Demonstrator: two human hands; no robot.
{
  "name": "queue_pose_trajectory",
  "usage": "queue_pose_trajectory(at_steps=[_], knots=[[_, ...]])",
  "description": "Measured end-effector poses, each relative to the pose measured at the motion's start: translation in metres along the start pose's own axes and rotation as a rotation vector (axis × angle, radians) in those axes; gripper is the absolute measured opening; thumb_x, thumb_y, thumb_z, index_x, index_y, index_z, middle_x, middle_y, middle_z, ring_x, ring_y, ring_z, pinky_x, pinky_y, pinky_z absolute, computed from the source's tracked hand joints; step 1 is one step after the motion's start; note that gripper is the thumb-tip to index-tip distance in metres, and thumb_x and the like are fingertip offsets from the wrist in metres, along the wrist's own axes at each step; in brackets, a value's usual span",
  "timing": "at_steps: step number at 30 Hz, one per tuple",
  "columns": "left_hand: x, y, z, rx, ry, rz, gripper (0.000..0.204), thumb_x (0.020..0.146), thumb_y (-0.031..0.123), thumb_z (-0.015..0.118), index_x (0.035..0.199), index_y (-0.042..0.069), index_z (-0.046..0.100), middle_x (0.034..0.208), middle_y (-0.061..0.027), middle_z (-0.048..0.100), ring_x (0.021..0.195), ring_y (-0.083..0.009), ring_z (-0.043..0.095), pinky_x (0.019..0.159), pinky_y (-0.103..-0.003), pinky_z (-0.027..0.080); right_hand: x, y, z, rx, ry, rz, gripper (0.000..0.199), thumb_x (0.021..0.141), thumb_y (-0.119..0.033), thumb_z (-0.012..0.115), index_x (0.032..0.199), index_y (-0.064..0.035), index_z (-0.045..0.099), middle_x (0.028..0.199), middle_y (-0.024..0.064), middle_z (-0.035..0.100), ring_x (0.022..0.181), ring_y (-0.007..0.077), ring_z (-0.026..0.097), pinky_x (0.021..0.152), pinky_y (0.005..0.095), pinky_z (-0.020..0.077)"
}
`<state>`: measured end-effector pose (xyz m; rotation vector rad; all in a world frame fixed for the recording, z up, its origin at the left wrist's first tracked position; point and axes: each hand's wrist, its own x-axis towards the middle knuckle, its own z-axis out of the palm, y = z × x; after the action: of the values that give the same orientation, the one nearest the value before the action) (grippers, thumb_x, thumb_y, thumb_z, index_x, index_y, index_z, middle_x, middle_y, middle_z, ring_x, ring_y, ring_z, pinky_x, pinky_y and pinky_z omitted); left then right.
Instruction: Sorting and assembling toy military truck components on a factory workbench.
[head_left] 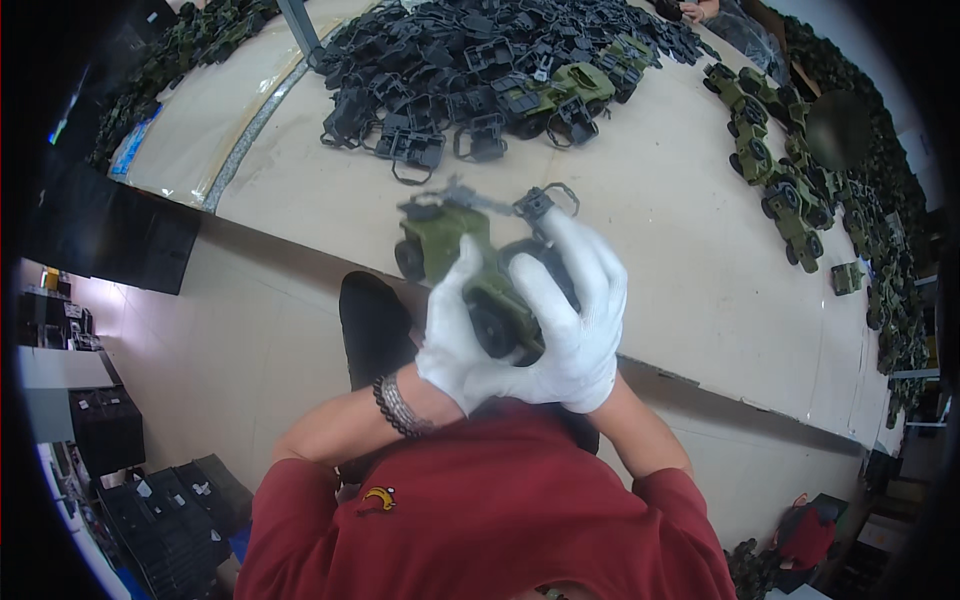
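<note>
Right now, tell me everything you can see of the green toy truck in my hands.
The toy truck is olive green, apparently plastic, with chunky dark wheels; at least two show. It lies diagonally in the picture, one end toward the upper left, at the near edge of the table. Your white-gloved left hand grips it, thumb on its body; your right hand, also gloved, curls around its other side. Blur and your hands hide finer details.
</note>
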<state>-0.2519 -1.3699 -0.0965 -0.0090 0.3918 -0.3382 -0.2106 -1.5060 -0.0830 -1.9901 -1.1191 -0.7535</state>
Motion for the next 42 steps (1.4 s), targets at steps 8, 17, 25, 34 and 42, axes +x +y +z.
queue_pose_trajectory(at_steps=[8, 17, 25, 34, 42], knots=[[-0.023, 0.003, 0.002, 0.025, -0.012, 0.172, 0.045, 0.101, 0.054, 0.050, 0.121, 0.016, 0.064, 0.121, -0.0065, 0.066, 0.115, -0.0221, 0.060, 0.102, -0.038, 0.047, 0.028, 0.009, 0.019, 0.121, 0.046, -0.113, 0.066, 0.067, -0.051, 0.080, 0.114, -0.0071, 0.064, 0.115, 0.0139, 0.064, 0.099, 0.0359, 0.061, 0.082, 0.0448, 0.0487], [-0.084, 0.110, -0.004, 0.648, 0.640, 0.212, 0.063, 0.091, 0.065, 0.061, 0.136, 0.022, 0.052, 0.135, -0.0080, 0.058, 0.127, -0.0294, 0.054, 0.107, -0.064, 0.039, 0.007, 0.043, -0.026, 0.183, -0.135, 0.378, 0.080, 0.093, -0.063, 0.057, 0.140, 0.0007, 0.050, 0.142, 0.0238, 0.052, 0.129, 0.0382, 0.052, 0.107, 0.0458, 0.0416], [-0.184, 0.530, 0.114, 0.433, -0.149, 1.745, 0.052, 0.104, 0.048, 0.041, 0.135, 0.006, 0.048, 0.131, -0.0199, 0.058, 0.126, -0.0456, 0.054, 0.107, -0.063, 0.042, 0.065, 0.116, 0.014, 0.088, -0.059, 0.315, 0.045, 0.086, -0.005, 0.070, 0.129, -0.0042, 0.061, 0.134, 0.0143, 0.060, 0.126, 0.0306, 0.055, 0.106, 0.0386, 0.0437], [-0.043, 0.249, 0.017, 0.859, 0.167, 1.158, 0.020, 0.095, 0.019, 0.064, 0.110, 0.006, 0.065, 0.099, -0.0048, 0.066, 0.090, -0.0225, 0.064, 0.090, -0.042, 0.051, 0.136, 0.211, 0.081, -0.328, -0.576, 0.125, 0.070, 0.075, -0.014, 0.072, 0.142, -0.0223, 0.053, 0.145, 0.0150, 0.049, 0.122, 0.0422, 0.053, 0.104, 0.0461, 0.0464], [0.009, 0.105, -0.020, 1.275, 0.163, 0.823, 0.033, 0.094, 0.011, 0.068, 0.122, -0.004, 0.058, 0.101, -0.0103, 0.066, 0.087, -0.0171, 0.067, 0.078, -0.028, 0.054, 0.164, 0.255, 0.090, -0.162, -0.327, 0.066, 0.013, 0.077, -0.009, 0.071, 0.089, -0.0049, 0.068, 0.093, 0.0144, 0.064, 0.092, 0.0337, 0.063, 0.082, 0.0397, 0.0507]])
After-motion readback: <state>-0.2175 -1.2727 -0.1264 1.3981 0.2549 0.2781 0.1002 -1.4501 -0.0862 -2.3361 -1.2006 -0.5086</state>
